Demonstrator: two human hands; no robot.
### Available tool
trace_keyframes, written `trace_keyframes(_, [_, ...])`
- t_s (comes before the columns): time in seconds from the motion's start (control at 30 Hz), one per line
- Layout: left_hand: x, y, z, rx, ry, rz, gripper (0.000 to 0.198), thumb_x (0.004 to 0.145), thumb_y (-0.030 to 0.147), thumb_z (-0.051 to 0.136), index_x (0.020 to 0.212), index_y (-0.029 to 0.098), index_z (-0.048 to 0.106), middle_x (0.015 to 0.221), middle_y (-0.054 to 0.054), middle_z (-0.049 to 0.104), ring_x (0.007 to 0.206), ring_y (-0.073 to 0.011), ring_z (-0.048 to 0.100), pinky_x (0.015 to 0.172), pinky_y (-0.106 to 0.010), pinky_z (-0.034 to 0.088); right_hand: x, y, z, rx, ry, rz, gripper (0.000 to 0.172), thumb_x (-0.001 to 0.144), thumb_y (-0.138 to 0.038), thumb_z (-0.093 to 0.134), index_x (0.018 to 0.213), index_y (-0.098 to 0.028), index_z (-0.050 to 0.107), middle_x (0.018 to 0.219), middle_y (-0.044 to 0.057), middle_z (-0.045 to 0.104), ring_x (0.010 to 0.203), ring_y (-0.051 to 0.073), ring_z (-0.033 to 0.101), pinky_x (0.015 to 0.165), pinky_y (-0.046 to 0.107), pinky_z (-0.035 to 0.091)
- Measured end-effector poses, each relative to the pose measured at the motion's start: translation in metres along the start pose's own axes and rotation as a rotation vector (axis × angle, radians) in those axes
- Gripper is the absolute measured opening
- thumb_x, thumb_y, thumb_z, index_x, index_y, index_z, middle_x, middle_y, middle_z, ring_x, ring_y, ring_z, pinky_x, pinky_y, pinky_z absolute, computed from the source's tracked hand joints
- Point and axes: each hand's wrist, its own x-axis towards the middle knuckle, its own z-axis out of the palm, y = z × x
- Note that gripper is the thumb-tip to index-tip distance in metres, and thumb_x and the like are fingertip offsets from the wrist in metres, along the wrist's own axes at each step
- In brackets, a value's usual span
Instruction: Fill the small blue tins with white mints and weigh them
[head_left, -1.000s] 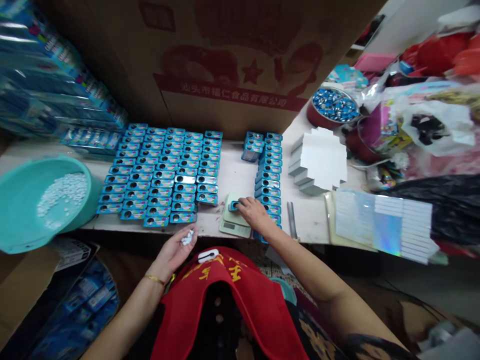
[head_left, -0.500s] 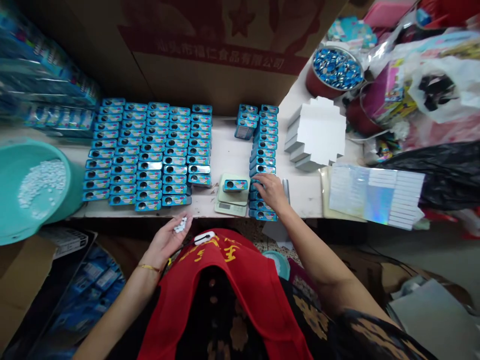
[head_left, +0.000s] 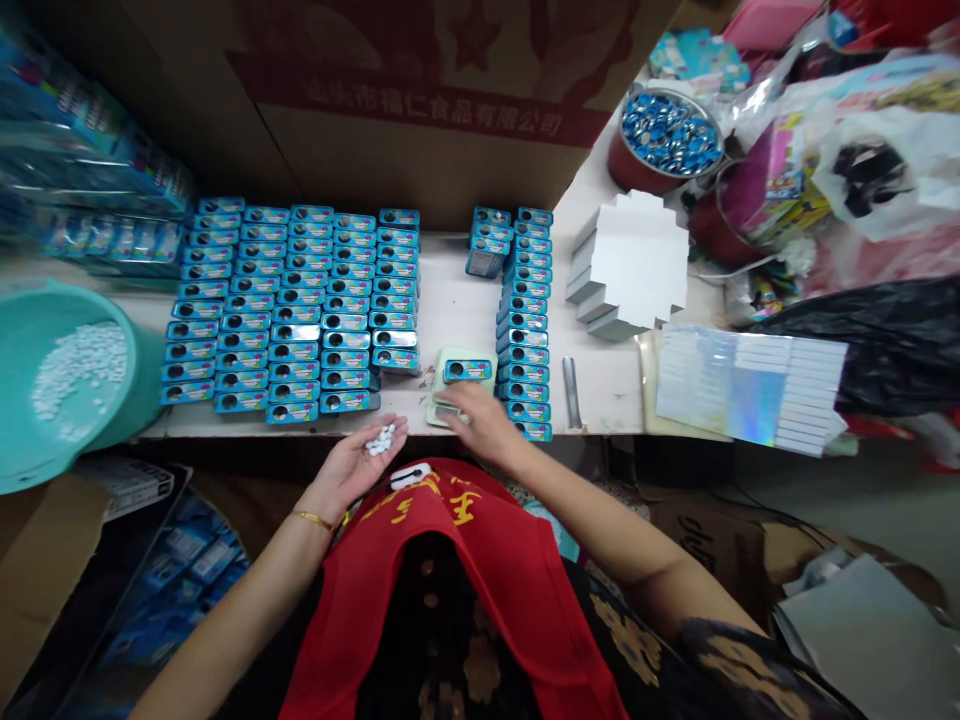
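Small white candies [head_left: 381, 440] lie in the cupped palm of my left hand [head_left: 346, 470], just off the table's front edge. My right hand [head_left: 484, 425] is over the front of a pale green digital scale [head_left: 439, 388], partly covering it, with its fingers apart and nothing visible in them. On the scale lies a small blue tin [head_left: 467, 371] with a dark round opening at its left end. To the right of the scale runs a single row of similar blue tins [head_left: 523, 338]. Several more rows of blue tins [head_left: 294, 333] stand to the left.
A turquoise tub [head_left: 142, 375] with white candies stands at the far left. A metal strip [head_left: 572, 392], stacked white cartons [head_left: 637, 262] and plastic-wrapped sheets [head_left: 750, 385] are on the right. Behind them sits a pot [head_left: 630, 165] of blue discs. A large cardboard box [head_left: 420, 170] walls off the back.
My right hand has moved left from the right-hand row of tins to the front of the scale. My left hand has shifted slightly right and up, its palm more open, with the candies still in it.
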Motion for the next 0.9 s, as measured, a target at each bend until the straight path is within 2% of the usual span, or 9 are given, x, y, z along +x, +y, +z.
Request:
trace_keyframes(0.03, [0.003,-0.002,0.006,0.006,-0.044,-0.011,0.026,0.079,0.003,0.044,0.098,0.006,0.061,0.092,-0.017,0.066,0.088,-0.0221,0.063,0.077,-0.032,0.053,0.002,-0.014,0.009,0.001,-0.052,-0.051,0.032,0.086,-0.030,0.046,0.116,-0.018,0.050,0.107,0.008,0.055,0.099,0.018,0.048,0.086,0.032,0.041])
trace_keyframes(0.1, [0.009,-0.005,0.018,0.001,-0.099,-0.019,0.023,0.080,0.005,0.043,0.091,0.007,0.063,0.082,-0.013,0.067,0.078,-0.0188,0.064,0.071,-0.030,0.054,0.008,-0.032,0.024,-0.044,-0.110,-0.060,0.038,0.085,-0.028,0.049,0.121,-0.017,0.046,0.109,0.009,0.053,0.097,0.020,0.046,0.083,0.033,0.043])
trace_keyframes(0.17, [0.015,-0.007,0.030,-0.004,-0.127,-0.017,0.022,0.081,0.006,0.042,0.086,0.007,0.063,0.075,-0.010,0.067,0.070,-0.0159,0.063,0.065,-0.027,0.053,0.014,-0.038,0.030,-0.097,-0.131,-0.020,0.038,0.084,-0.026,0.050,0.120,-0.016,0.047,0.108,0.010,0.051,0.095,0.021,0.044,0.081,0.034,0.043])
trace_keyframes(0.23, [0.019,-0.007,0.040,0.003,-0.148,-0.019,0.021,0.082,0.008,0.042,0.086,0.007,0.063,0.075,-0.010,0.066,0.069,-0.0152,0.063,0.064,-0.026,0.052,0.020,-0.033,0.027,-0.118,-0.139,-0.006,0.034,0.085,-0.025,0.049,0.117,-0.016,0.049,0.107,0.010,0.051,0.094,0.021,0.044,0.081,0.034,0.043])
trace_keyframes(0.4, [0.024,-0.005,0.061,-0.003,-0.133,-0.027,0.019,0.082,0.008,0.043,0.083,0.007,0.062,0.075,-0.009,0.066,0.073,-0.0150,0.063,0.073,-0.028,0.051,0.034,-0.016,0.009,-0.134,-0.194,-0.080,0.025,0.087,-0.020,0.043,0.108,-0.013,0.054,0.100,0.011,0.054,0.092,0.020,0.046,0.082,0.032,0.041])
trace_keyframes(0.57, [0.031,-0.005,0.079,-0.010,-0.145,-0.024,0.020,0.082,0.006,0.041,0.085,0.006,0.061,0.074,-0.010,0.066,0.073,-0.0159,0.063,0.074,-0.032,0.052,0.044,-0.001,0.006,-0.083,-0.189,-0.061,0.021,0.084,-0.014,0.046,0.100,-0.013,0.060,0.093,0.009,0.058,0.089,0.017,0.050,0.081,0.028,0.040])
trace_keyframes(0.77, [0.043,0.000,0.094,-0.002,-0.132,-0.003,0.022,0.078,0.001,0.045,0.093,0.004,0.061,0.082,-0.013,0.067,0.084,-0.0199,0.064,0.077,-0.031,0.053,0.049,0.023,-0.008,-0.017,-0.006,0.127,0.022,0.079,-0.011,0.049,0.095,-0.018,0.062,0.087,0.004,0.060,0.085,0.015,0.053,0.079,0.026,0.041])
trace_keyframes(0.9, [0.046,0.001,0.086,0.022,-0.048,0.013,0.020,0.077,0.002,0.048,0.092,0.002,0.061,0.084,-0.017,0.066,0.086,-0.0229,0.064,0.075,-0.030,0.053,0.050,0.032,-0.014,-0.122,-0.049,0.235,0.022,0.079,-0.012,0.049,0.096,-0.016,0.063,0.090,0.006,0.060,0.088,0.017,0.053,0.081,0.027,0.041])
